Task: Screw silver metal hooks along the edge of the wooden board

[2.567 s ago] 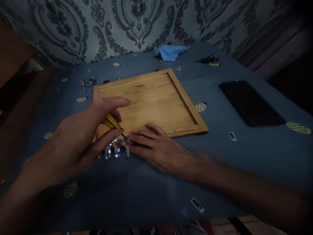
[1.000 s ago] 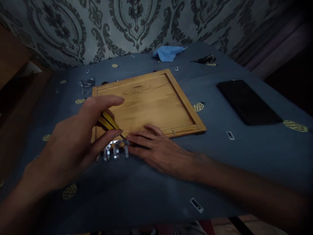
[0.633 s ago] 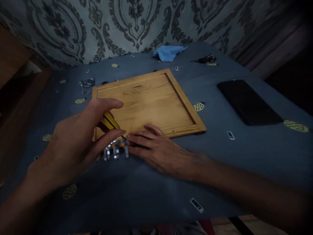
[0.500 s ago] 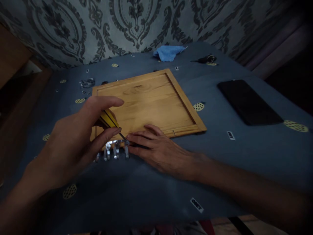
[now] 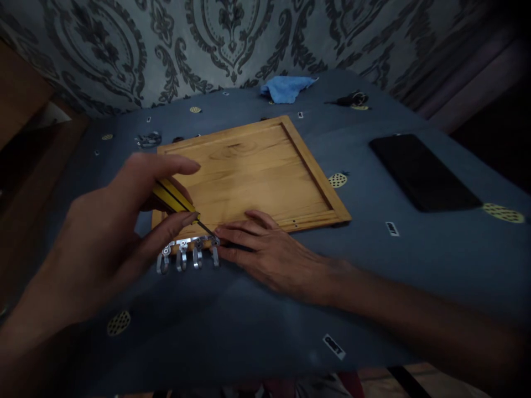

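Observation:
A yellow-and-black screwdriver [image 5: 172, 196] is held at a slant in my left hand [image 5: 110, 226], thumb underneath and index finger stretched above the handle. Its thin shaft comes down to the right end of a metal hook rail [image 5: 191, 241], where the tip meets a screw spot. The rail, with several curved hooks hanging off it, lies along the near edge of a framed wooden board [image 5: 253, 177]. My right hand [image 5: 276, 257] rests palm down at that edge, thumb and index finger closed about the rail's right end; other fingers lie on the board.
A black phone-like slab [image 5: 423, 172] lies on the right of the blue tablecloth [image 5: 257, 337]. Toward the back are a blue cloth [image 5: 286, 89] and a dark item with a loop [image 5: 352, 99]. Small metal pieces [image 5: 148, 139] lie beyond the board's left corner.
My left hand has shifted left and the screwdriver leans lower, its tip still at the rail's right end. The leftmost hook shows more. My right hand and the board stay put.

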The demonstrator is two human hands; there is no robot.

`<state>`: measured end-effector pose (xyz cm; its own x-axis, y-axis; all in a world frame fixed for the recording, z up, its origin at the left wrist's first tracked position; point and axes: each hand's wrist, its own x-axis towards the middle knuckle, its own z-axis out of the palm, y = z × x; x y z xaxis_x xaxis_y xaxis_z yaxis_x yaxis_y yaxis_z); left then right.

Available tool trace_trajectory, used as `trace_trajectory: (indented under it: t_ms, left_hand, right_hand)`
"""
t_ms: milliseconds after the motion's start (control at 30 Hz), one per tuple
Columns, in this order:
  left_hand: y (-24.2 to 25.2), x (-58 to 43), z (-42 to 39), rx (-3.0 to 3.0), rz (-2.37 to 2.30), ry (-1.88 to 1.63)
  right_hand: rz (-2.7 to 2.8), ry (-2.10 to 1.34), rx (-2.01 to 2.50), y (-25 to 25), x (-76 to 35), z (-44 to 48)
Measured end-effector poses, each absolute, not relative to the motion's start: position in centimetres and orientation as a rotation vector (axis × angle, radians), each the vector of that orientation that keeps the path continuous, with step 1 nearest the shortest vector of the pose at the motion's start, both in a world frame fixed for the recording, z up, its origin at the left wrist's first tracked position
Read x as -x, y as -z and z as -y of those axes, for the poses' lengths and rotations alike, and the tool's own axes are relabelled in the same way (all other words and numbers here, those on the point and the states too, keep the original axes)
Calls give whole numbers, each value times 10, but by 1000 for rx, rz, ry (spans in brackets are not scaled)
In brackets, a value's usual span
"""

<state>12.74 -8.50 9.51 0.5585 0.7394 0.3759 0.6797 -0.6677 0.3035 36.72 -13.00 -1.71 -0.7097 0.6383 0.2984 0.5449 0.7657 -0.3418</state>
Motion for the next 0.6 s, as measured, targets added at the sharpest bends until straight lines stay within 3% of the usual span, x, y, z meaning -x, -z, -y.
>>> trace_trajectory:
  t_ms: [600]
  left_hand:
    - [-95, -128, 84, -2875, -1069, -554]
  right_hand:
    - [2559, -308, 896, 17, -367, 129]
